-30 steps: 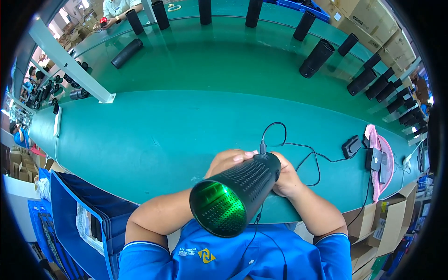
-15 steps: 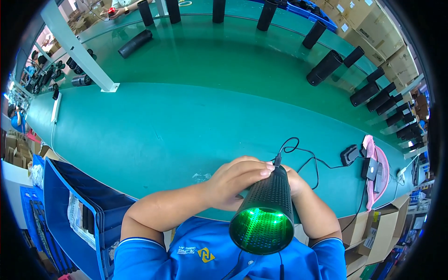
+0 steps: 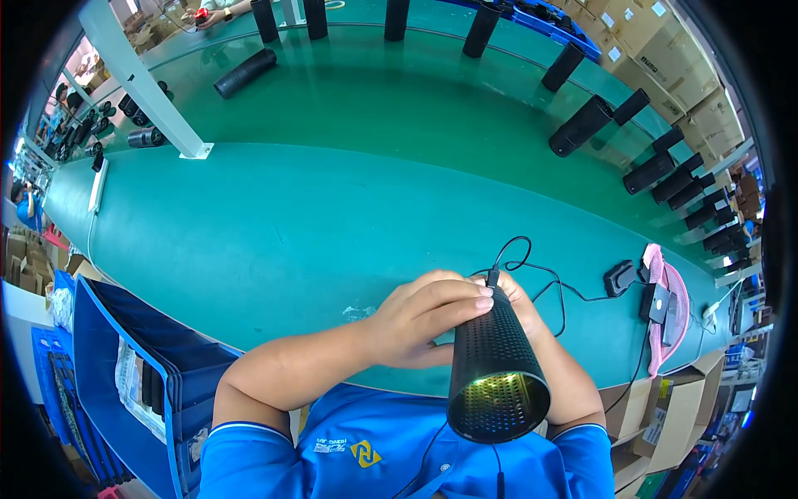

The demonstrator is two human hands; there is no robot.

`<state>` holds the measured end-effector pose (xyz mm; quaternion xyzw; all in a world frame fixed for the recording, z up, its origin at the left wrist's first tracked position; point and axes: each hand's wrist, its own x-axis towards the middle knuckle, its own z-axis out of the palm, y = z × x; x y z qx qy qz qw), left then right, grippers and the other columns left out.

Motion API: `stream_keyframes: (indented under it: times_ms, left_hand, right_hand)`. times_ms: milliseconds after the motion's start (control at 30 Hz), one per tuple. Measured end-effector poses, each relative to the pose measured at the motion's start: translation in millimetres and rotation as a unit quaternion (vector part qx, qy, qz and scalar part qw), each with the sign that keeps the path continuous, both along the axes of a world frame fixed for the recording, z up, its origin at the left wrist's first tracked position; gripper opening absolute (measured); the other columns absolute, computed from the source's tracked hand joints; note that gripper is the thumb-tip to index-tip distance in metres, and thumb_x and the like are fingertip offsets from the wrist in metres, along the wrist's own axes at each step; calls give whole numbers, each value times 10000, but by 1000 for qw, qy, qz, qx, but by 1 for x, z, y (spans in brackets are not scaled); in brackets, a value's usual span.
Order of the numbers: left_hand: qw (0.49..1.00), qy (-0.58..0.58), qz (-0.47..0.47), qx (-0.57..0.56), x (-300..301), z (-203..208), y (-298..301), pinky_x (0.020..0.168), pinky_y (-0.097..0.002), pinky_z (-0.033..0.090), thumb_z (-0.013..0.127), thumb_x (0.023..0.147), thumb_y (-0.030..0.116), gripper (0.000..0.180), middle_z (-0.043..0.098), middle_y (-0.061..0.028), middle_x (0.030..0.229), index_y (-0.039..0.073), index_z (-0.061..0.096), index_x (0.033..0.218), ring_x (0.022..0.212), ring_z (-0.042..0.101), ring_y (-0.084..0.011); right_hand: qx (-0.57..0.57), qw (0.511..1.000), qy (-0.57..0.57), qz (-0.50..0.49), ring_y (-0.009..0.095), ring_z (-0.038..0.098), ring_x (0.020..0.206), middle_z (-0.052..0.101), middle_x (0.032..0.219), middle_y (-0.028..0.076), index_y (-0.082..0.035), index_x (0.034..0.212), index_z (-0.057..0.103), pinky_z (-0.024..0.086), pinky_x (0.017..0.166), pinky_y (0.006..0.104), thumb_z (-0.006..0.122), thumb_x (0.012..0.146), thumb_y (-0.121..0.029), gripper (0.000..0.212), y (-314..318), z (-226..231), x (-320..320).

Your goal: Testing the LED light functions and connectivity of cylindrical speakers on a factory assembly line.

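Observation:
A black perforated cylinder (image 3: pixel 497 353), its wide mouth tipped toward my body, glows yellow inside. My left hand (image 3: pixel 420 316) is closed on its far left side, the fingers lying across the top near the narrow-looking end. Behind that end is my right hand (image 3: pixel 517 301), mostly hidden by the cylinder; it supports the far right side close to the plug. A black cable (image 3: pixel 517 241) with a slim plug enters the cylinder's far end. The cable loops over the green table (image 3: pixel 274 249) to a black adapter (image 3: pixel 619 278) on the right.
Black cylinders (image 3: pixel 580 126) stand in a curved row along the darker green belt (image 3: pixel 399 108); one lies on its side (image 3: pixel 245 73). At right are a pink mesh item (image 3: pixel 677 308) and open cartons (image 3: pixel 677 407). A blue bin (image 3: pixel 125 382) stands left, near a white post (image 3: pixel 141 79).
The cylinder's open mouth has swung to the right and up a little, with both hands still at its far end. The light inside has turned from green to yellow.

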<state>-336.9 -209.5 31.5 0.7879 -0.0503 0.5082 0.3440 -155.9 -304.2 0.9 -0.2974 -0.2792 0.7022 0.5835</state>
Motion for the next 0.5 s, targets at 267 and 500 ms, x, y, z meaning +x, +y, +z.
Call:
stream_keyframes:
  times_ms: [267, 500]
  left_hand:
    - [1000, 11, 9, -26, -1, -4, 3, 799, -350, 485, 735, 612, 45, 623, 544, -126, 1161, 47, 508, 1193, 959, 577, -276]
    - [999, 13, 2, -40, -1, -4, 2, 802, -351, 482, 738, 600, 41, 662, 550, -133, 1154, 53, 491, 1215, 943, 577, -277]
  right_hand:
    - [-27, 1000, -12, 1, 147, 623, 826, 639, 976, 114, 12, 1122, 555, 509, 711, 218, 615, 805, 23, 324, 6, 8, -3]
    - [-88, 996, 1, 17, 147, 620, 745, 639, 865, 100, 12, 1084, 565, 508, 651, 212, 593, 845, -45, 248, 0, 7, -4]
